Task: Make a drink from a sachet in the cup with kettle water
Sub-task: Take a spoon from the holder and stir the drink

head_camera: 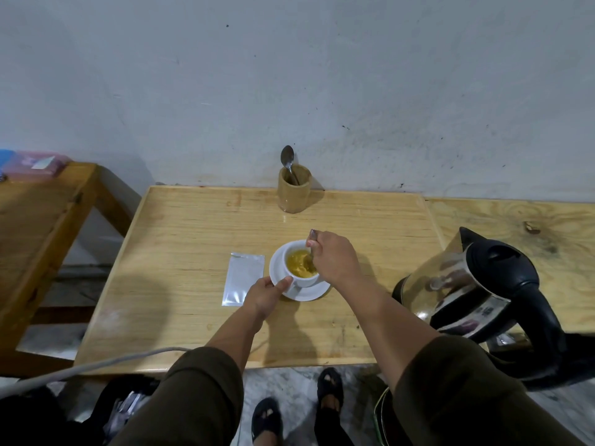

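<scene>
A white cup [291,249] holding yellow-orange liquid stands on a white saucer [309,292] in the middle of the wooden table [180,226]. My right hand [335,259] is closed on a metal spoon [311,235] whose bowl dips into the liquid. My left hand [265,294] pinches the cup's handle at the saucer's front left. A silver sachet [243,278] lies flat just left of the saucer. The steel kettle [476,284] with its black handle and lid stands at the right.
A bamboo holder [293,191] with another spoon [286,157] stands at the back by the wall. A wooden bench [38,220] is at the left. A grey cable [80,368] crosses the table's front left corner. Bags lie on the floor below.
</scene>
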Available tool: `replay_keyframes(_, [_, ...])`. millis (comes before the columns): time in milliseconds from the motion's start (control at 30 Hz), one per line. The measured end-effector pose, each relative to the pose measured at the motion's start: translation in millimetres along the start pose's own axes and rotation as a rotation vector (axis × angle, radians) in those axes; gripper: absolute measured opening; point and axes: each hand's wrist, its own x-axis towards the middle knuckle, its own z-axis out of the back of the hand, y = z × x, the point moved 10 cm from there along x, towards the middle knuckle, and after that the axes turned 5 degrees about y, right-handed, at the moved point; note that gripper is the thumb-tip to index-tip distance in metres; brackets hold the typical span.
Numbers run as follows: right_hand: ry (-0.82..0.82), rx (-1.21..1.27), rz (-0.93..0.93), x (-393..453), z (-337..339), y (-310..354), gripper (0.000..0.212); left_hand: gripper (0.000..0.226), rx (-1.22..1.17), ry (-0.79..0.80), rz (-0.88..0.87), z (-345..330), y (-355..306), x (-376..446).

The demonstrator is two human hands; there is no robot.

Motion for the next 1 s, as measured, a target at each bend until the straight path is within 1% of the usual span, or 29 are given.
replay_keyframes(100, [-0.007,-0.001,0.008,0,-2,0,0.030,0.057,0.008,-0.002,0.003,1,1,0])
replay_keyframes(233, [0.057,0.072,0.021,-1,-12,3,0.029,0.054,0.007,-0.009,0.002,0,0,0])
replay_keyframes(367, [0.094,0.140,0.020,-2,-10,1,0.027,0.057,0.013,-0.007,0.004,0,1,1])
replay_keyframes(433, [0.090,0.092,0.007,0,-7,-1,0.028,0.055,0.015,-0.009,-0.002,-1,-1,0])
replay_keyframes(533, [0.030,-0.016,-0.001,3,1,-2,0.028,0.053,0.007,-0.013,-0.007,-1,-3,-1])
replay_keyframes(600, [0.002,-0.031,0.008,2,1,-1,0.029,0.053,0.012,-0.011,-0.012,-1,-3,-1])
replay_keyframes(700, [0.019,0.041,0.001,-2,-5,-1,0.029,0.054,0.025,-0.003,-0.011,-1,-3,-1])
replay_keyframes(900, [0.098,0.222,0.002,-12,-15,-6,0.022,0.054,0.041,0.003,-0.017,-2,-4,-3])
replay_keyframes(933, [0.107,0.275,-0.013,-14,-14,-9,0.020,0.054,0.039,0.003,-0.016,-2,-4,-3])
replay_keyframes(1000, [0.159,0.466,-0.067,-20,-13,-14,0.016,0.055,0.028,0.008,-0.010,-3,-3,-4])
